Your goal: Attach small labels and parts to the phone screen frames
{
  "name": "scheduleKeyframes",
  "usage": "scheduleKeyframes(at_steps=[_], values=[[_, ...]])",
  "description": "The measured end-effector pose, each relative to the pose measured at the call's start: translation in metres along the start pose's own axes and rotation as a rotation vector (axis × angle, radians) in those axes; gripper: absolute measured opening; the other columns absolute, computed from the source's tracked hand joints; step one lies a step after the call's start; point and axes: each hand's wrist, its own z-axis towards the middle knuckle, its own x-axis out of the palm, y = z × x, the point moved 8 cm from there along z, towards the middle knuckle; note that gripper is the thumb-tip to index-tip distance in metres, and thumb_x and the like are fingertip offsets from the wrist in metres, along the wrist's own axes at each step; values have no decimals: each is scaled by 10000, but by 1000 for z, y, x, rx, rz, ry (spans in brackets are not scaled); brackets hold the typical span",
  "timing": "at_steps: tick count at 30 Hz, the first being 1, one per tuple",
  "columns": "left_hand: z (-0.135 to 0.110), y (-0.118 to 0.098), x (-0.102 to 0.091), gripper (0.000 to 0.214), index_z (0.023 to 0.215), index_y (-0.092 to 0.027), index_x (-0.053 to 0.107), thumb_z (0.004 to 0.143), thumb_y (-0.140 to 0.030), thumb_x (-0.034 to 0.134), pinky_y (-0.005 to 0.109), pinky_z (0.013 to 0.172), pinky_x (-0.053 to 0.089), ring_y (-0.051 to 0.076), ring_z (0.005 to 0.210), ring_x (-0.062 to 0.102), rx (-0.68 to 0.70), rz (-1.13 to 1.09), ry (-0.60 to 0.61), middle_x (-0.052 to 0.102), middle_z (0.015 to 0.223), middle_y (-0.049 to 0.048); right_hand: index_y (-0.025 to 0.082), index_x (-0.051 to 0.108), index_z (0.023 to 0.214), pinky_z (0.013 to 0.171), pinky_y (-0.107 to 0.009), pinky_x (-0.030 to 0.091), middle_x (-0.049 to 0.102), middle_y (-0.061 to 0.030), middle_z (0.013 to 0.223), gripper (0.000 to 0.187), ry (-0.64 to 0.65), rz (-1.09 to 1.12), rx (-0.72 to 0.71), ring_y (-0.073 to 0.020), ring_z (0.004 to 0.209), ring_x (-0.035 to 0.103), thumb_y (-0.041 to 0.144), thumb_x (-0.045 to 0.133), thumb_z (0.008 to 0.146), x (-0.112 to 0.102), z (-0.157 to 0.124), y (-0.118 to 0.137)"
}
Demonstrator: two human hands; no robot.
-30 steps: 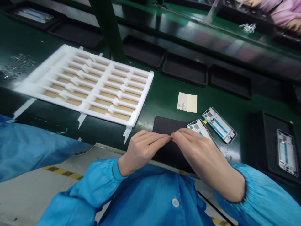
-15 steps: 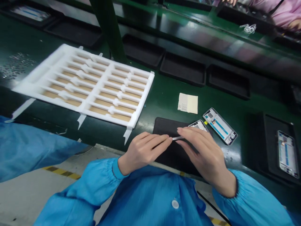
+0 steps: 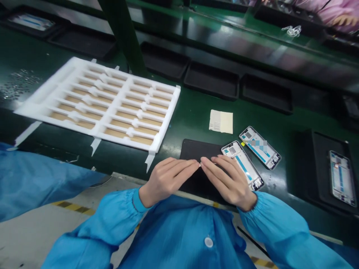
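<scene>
My left hand [image 3: 169, 179] is closed in a pinch above a black mat [image 3: 193, 147]. Its fingertips meet those of my right hand [image 3: 230, 183], also pinched. Between them shows a tiny pale end of a thin silver strip [image 3: 200, 164], mostly hidden by the fingers. A phone frame [image 3: 243, 164] with a blue strip lies on the mat's right side, partly under my right hand. Beyond it, a second phone frame [image 3: 260, 147] rests on the green bench, with a yellow tab [image 3: 242, 143] at its left edge.
A white foam tray [image 3: 97, 132] with slots is taped down at left, near scattered small metal parts [image 3: 19, 84]. A cream card [image 3: 226, 122] lies behind the mat. Black trays [image 3: 211, 80] line the back. Another phone frame [image 3: 342, 177] sits in a black tray at right.
My right hand has moved left and closed up to my left fingertips, covering most of the thin strip. More of the phone frame on the mat now shows. The view has shifted slightly.
</scene>
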Motion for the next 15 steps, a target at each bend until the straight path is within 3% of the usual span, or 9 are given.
scheduleKeyframes(at_steps=[3, 7, 11, 13, 15], values=[[-2, 5, 2, 260, 1162, -99, 605, 905, -57, 602, 304, 777, 548, 194, 980, 701, -64, -20, 22, 733, 1085, 100, 162, 712, 1019, 902, -431, 574, 718, -62, 1144, 201, -32, -55, -7, -214, 961, 679, 55, 604, 888, 3, -4, -1], [-1, 5, 3, 262, 1161, -125, 606, 905, -65, 605, 302, 788, 532, 191, 960, 697, -97, -17, 48, 731, 1080, 86, 172, 670, 1111, 1021, -509, 489, 712, -60, 1166, 255, -53, -4, 59, -222, 1039, 656, 65, 610, 887, 11, -9, -4], [6, 3, 5, 262, 1190, -123, 601, 934, -85, 558, 332, 795, 515, 215, 941, 685, -140, 32, 147, 720, 1085, 93, 185, 590, 1233, 1080, -562, 424, 663, -113, 1242, 342, -121, 359, 436, -267, 1207, 578, 210, 648, 897, 2, -7, -33], [11, 4, 0, 255, 1181, -137, 610, 948, -84, 523, 343, 786, 504, 219, 921, 675, -168, 41, 227, 719, 1062, 84, 207, 577, 1269, 1074, -587, 420, 618, -125, 1292, 372, -256, 496, 618, -297, 1257, 542, 231, 631, 902, -19, -13, -50], [13, 10, -13, 234, 1156, -163, 625, 962, -102, 507, 336, 790, 500, 206, 916, 670, -200, 1, 305, 721, 1040, 66, 246, 604, 1269, 1051, -575, 443, 612, -111, 1294, 373, -426, 489, 737, -306, 1241, 554, 185, 613, 901, -48, -28, -65]])
